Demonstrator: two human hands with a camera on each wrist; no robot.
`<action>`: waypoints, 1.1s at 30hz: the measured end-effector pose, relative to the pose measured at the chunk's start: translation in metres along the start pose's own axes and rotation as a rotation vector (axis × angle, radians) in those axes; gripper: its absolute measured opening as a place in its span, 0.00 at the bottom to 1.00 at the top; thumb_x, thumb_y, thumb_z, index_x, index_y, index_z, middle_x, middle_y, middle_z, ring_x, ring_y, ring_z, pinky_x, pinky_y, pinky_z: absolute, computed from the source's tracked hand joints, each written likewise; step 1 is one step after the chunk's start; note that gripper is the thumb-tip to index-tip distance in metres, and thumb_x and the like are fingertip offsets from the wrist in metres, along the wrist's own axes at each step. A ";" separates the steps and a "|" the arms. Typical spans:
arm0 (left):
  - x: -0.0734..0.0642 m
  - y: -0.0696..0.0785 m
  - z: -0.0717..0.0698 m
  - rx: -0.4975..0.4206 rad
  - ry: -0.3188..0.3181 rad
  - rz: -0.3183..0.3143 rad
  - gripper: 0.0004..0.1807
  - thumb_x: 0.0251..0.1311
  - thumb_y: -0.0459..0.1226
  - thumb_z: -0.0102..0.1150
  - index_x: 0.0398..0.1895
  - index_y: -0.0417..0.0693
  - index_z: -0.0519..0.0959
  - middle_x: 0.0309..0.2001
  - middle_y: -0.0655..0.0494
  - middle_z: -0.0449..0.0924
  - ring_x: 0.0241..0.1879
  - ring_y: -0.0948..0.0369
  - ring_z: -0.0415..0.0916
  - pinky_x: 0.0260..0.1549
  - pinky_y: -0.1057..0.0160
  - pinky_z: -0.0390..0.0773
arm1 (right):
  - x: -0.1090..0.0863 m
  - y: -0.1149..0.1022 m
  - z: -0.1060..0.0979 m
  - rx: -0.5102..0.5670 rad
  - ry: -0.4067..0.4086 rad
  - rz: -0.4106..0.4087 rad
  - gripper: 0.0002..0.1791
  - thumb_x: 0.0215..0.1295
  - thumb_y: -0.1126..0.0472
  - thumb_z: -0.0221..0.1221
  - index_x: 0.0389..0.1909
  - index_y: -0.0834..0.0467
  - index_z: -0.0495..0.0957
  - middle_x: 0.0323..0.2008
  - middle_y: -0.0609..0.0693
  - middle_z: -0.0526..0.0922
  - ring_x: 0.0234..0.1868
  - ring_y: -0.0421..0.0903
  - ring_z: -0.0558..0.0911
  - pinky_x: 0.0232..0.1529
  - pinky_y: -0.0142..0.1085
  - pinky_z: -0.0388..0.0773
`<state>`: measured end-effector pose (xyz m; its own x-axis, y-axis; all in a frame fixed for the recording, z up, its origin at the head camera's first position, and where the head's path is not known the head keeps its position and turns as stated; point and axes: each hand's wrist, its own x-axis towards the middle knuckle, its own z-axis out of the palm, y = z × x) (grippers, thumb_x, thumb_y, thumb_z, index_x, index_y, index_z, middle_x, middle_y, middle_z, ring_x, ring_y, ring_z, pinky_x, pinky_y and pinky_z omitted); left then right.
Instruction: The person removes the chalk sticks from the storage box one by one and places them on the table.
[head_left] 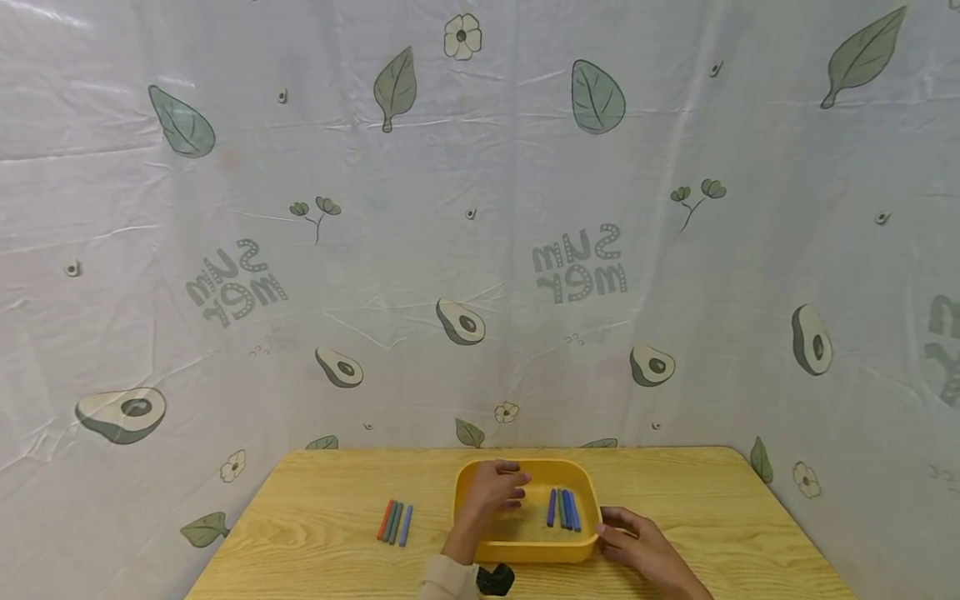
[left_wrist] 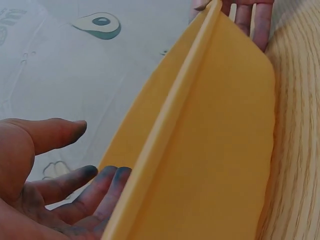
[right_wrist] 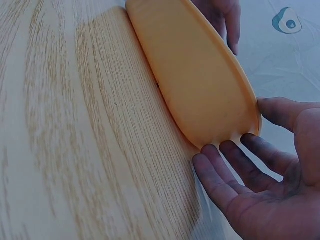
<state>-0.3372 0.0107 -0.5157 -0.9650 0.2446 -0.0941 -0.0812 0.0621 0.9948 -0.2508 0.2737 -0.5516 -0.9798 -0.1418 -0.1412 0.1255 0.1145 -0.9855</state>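
Observation:
A yellow tray [head_left: 536, 552] stands on the table. Several coloured chalk sticks [head_left: 567, 509], purple, green and blue, lie side by side in its right half. My left hand [head_left: 495, 492] is over the tray's left part, with loosely bent fingers and nothing held. Dark colour stains its fingertips [left_wrist: 90, 171] in the left wrist view. At the tray's right front corner, my right hand [head_left: 637, 546] holds the tray, thumb at the rim and fingers [right_wrist: 245, 167] against the outer wall. More chalk sticks [head_left: 393, 522], red, green and blue, lie on the table left of the tray.
The wooden table [head_left: 322, 500] reaches back to a pale curtain [head_left: 405, 250] printed with leaves and avocados. A black object [head_left: 496, 579] sits by my left sleeve [head_left: 447, 577], in front of the tray.

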 end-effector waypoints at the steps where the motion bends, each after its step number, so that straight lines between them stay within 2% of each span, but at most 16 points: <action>1: 0.001 -0.001 0.002 0.001 -0.001 0.003 0.30 0.59 0.39 0.69 0.61 0.30 0.74 0.46 0.44 0.82 0.42 0.44 0.83 0.41 0.47 0.85 | 0.000 0.000 0.000 0.001 -0.003 -0.002 0.38 0.73 0.53 0.58 0.69 0.76 0.58 0.62 0.72 0.70 0.54 0.52 0.82 0.53 0.47 0.82; 7: 0.008 -0.009 0.016 0.058 0.033 0.040 0.27 0.58 0.36 0.69 0.58 0.30 0.76 0.43 0.44 0.83 0.39 0.46 0.84 0.37 0.49 0.86 | 0.000 -0.001 0.000 -0.006 -0.006 -0.002 0.37 0.73 0.52 0.58 0.69 0.75 0.60 0.61 0.69 0.72 0.54 0.51 0.81 0.53 0.46 0.82; 12: 0.015 -0.016 0.027 0.142 0.059 0.039 0.24 0.57 0.36 0.70 0.55 0.32 0.78 0.38 0.48 0.85 0.33 0.50 0.85 0.32 0.53 0.86 | 0.001 -0.001 0.000 -0.012 -0.002 0.009 0.37 0.72 0.51 0.58 0.69 0.75 0.60 0.60 0.68 0.73 0.54 0.50 0.81 0.52 0.47 0.82; 19: 0.020 -0.021 0.039 0.199 0.062 0.033 0.24 0.54 0.35 0.71 0.54 0.33 0.79 0.31 0.49 0.83 0.25 0.56 0.81 0.25 0.57 0.84 | 0.001 -0.001 -0.001 -0.026 -0.003 0.004 0.37 0.72 0.51 0.58 0.69 0.75 0.61 0.60 0.68 0.73 0.54 0.51 0.81 0.52 0.47 0.82; 24: 0.021 -0.024 0.047 0.288 0.078 0.053 0.22 0.53 0.35 0.72 0.51 0.34 0.82 0.31 0.53 0.83 0.25 0.57 0.81 0.24 0.58 0.83 | 0.001 -0.001 0.000 -0.032 0.002 0.010 0.37 0.72 0.51 0.58 0.69 0.75 0.61 0.61 0.70 0.72 0.55 0.52 0.81 0.52 0.47 0.82; 30: 0.024 -0.026 0.054 0.442 0.124 0.107 0.21 0.48 0.33 0.75 0.47 0.33 0.84 0.34 0.49 0.85 0.24 0.61 0.78 0.22 0.60 0.82 | 0.001 -0.001 0.000 -0.027 -0.011 0.003 0.38 0.73 0.51 0.57 0.69 0.75 0.60 0.63 0.71 0.70 0.56 0.52 0.81 0.53 0.48 0.82; 33: 0.025 -0.024 0.057 0.522 0.147 0.134 0.21 0.45 0.32 0.77 0.45 0.34 0.85 0.36 0.47 0.86 0.25 0.59 0.78 0.22 0.60 0.81 | 0.002 -0.001 0.000 -0.032 -0.006 0.002 0.38 0.73 0.50 0.57 0.69 0.75 0.60 0.63 0.71 0.70 0.56 0.52 0.81 0.53 0.47 0.82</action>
<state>-0.3448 0.0700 -0.5446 -0.9861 0.1481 0.0753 0.1424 0.5197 0.8424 -0.2526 0.2732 -0.5506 -0.9785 -0.1475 -0.1442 0.1225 0.1466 -0.9816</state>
